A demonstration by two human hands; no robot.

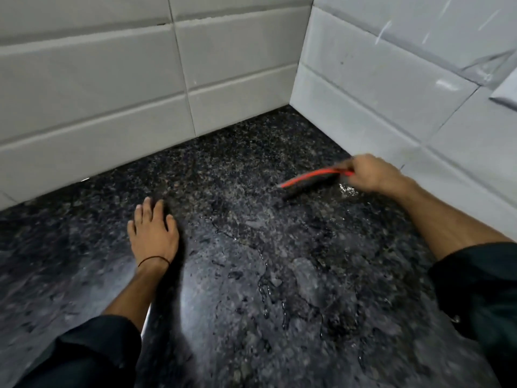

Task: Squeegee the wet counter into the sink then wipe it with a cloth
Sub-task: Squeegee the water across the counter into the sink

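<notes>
A dark speckled granite counter (240, 275) fills the view, with streaks and small puddles of water across its middle and right. My right hand (372, 175) is closed on the handle of a red and black squeegee (310, 182), whose blade rests on the counter near the right wall and looks blurred. My left hand (154, 231) lies flat on the counter to the left, fingers spread, holding nothing. No sink and no cloth are in view.
White tiled walls (112, 88) meet in a corner at the back right (296, 102), boxing in the counter on two sides. A pale object (503, 93) sticks out from the right wall at the frame's edge.
</notes>
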